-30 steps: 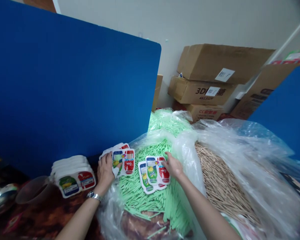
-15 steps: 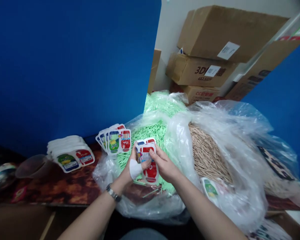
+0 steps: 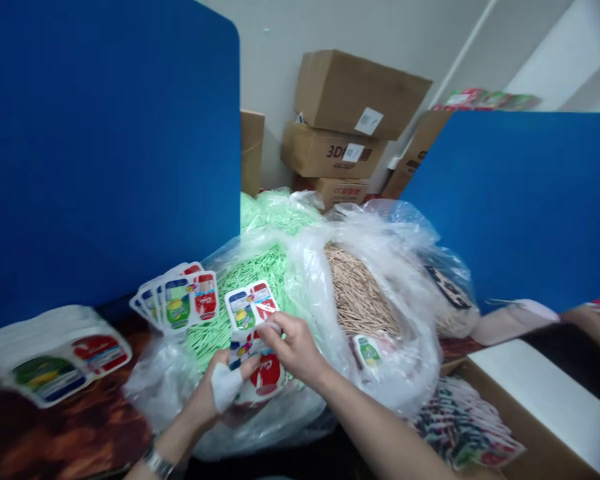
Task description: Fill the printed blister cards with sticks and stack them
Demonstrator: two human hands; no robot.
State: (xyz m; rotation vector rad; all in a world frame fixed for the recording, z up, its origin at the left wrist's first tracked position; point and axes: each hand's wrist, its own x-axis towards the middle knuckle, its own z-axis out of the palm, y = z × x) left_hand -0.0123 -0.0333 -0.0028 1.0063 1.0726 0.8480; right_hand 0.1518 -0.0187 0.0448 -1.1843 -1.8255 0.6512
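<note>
My left hand (image 3: 214,388), with a white wrap around the thumb base, grips a printed packet (image 3: 267,375) showing a red cola can. The fingers of my right hand (image 3: 296,348) are pinched at the packet's upper edge. Just beyond my fingers is another white-edged packet (image 3: 241,313) with green and red can pictures; whether it is held or resting on the sticks, I cannot tell. Thin green sticks (image 3: 215,339) fill an open clear plastic bag behind my hands. A fan of similar packets (image 3: 177,312) lies on that bag's left side.
At left, a stack of packets (image 3: 45,381) rests on the brown patterned table (image 3: 100,433). Brown sticks (image 3: 357,293) fill a second bag. A carton (image 3: 520,413) at lower right holds several packets. Blue partitions (image 3: 105,147) flank the bags; cardboard boxes (image 3: 330,150) stand behind. Another person's arm (image 3: 593,327) shows at right.
The view has swung right, bringing the carton and another person's arm into sight. My right hand has shifted to the packet's upper edge, and the packet now tilts in my hands.
</note>
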